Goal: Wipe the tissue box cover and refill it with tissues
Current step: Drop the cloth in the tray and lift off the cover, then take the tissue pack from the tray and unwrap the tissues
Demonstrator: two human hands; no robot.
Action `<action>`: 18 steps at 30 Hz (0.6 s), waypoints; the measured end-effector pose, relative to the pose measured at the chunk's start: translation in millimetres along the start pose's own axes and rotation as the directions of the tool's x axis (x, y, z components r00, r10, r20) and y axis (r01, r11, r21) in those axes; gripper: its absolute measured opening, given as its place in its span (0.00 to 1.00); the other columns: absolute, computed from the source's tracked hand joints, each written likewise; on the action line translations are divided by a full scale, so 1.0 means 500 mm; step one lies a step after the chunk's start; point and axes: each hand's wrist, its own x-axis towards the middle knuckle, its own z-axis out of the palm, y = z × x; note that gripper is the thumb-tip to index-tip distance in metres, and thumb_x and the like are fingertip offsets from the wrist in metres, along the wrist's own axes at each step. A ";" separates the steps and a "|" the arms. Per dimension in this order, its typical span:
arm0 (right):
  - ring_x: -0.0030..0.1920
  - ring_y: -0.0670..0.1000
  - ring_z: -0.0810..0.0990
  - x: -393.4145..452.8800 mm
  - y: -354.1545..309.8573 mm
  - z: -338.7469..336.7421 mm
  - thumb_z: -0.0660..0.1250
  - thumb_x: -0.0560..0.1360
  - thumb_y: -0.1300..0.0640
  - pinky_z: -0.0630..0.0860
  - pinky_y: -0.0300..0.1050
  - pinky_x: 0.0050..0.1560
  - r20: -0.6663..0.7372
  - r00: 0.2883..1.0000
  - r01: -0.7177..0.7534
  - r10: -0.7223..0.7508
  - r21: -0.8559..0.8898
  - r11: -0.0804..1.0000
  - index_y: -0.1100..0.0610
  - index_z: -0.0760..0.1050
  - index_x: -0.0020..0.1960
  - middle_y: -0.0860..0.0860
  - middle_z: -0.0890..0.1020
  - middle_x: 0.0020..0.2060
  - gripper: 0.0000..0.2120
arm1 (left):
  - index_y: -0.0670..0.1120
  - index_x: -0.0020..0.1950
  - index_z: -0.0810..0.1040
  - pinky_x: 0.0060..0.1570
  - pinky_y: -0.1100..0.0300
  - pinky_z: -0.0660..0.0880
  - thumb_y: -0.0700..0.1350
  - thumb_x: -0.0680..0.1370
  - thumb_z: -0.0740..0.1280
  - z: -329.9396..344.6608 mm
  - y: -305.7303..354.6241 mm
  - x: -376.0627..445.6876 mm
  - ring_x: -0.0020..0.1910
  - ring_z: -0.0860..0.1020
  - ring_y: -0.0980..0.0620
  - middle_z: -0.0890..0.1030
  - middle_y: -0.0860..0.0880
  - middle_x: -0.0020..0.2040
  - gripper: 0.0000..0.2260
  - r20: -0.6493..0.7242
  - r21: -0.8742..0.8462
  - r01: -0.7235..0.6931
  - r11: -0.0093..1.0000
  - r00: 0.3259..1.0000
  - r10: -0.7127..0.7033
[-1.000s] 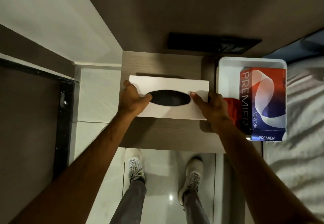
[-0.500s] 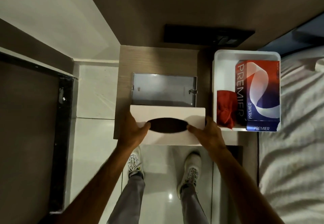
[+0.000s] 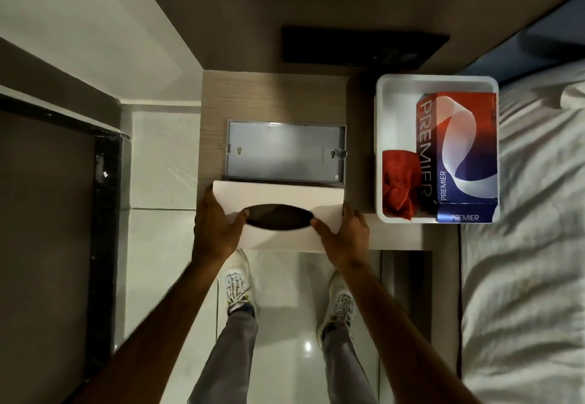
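I hold the white tissue box cover (image 3: 278,196), with its dark oval slot facing up, above the front edge of the wooden bedside table (image 3: 272,96). My left hand (image 3: 215,229) grips its left end, thumb at the slot. My right hand (image 3: 345,234) grips its right end the same way. Behind the cover lies the grey metal base tray (image 3: 285,150), bare inside. A white bin (image 3: 391,93) at the right holds a red cloth (image 3: 399,185) and a red-and-blue PREMIER tissue pack (image 3: 462,150).
A dark switch panel (image 3: 364,44) sits on the wall behind the table. A bed with white sheets (image 3: 531,245) fills the right side. My legs and white shoes (image 3: 237,286) stand on the glossy tiled floor below the table edge.
Both hands lifted the cover off the base and drew it toward me, which uncovered the grey metal tray. Over the last half second the cover barely moved.
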 end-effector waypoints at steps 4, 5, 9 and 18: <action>0.69 0.59 0.71 0.006 -0.010 -0.003 0.73 0.76 0.46 0.70 0.52 0.69 0.004 1.000 -0.004 0.004 0.019 1.000 0.58 0.66 0.75 0.58 0.73 0.69 0.34 | 0.42 0.80 0.56 0.71 0.44 0.68 0.51 0.75 0.74 0.005 -0.001 0.003 0.73 0.69 0.37 0.69 0.38 0.75 0.41 -0.003 -0.019 -0.022 1.000 1.000 0.022; 0.70 0.59 0.71 0.004 -0.013 -0.007 0.72 0.77 0.47 0.70 0.52 0.71 0.023 1.000 -0.009 0.009 0.024 1.000 0.59 0.65 0.76 0.59 0.72 0.71 0.34 | 0.42 0.80 0.57 0.70 0.43 0.69 0.51 0.75 0.74 0.005 -0.001 0.004 0.72 0.70 0.37 0.69 0.38 0.74 0.40 -0.002 -0.016 -0.033 0.999 0.999 0.033; 0.71 0.57 0.72 -0.015 -0.017 -0.055 0.65 0.82 0.53 0.71 0.50 0.71 -0.042 0.993 0.104 -0.106 -0.050 0.993 0.58 0.63 0.79 0.57 0.72 0.73 0.27 | 0.45 0.76 0.63 0.63 0.46 0.74 0.50 0.74 0.75 -0.003 -0.014 0.004 0.66 0.76 0.37 0.77 0.40 0.68 0.35 -0.030 -0.020 -0.074 0.997 0.997 0.073; 0.75 0.61 0.63 0.065 0.119 -0.333 0.72 0.73 0.41 0.66 0.55 0.72 -0.345 0.917 0.015 -0.197 -0.467 0.884 0.56 0.62 0.77 0.59 0.65 0.74 0.39 | 0.44 0.71 0.72 0.63 0.37 0.76 0.37 0.78 0.69 -0.023 -0.053 -0.059 0.65 0.76 0.36 0.75 0.39 0.69 0.22 -0.286 0.041 -0.250 0.967 0.925 0.251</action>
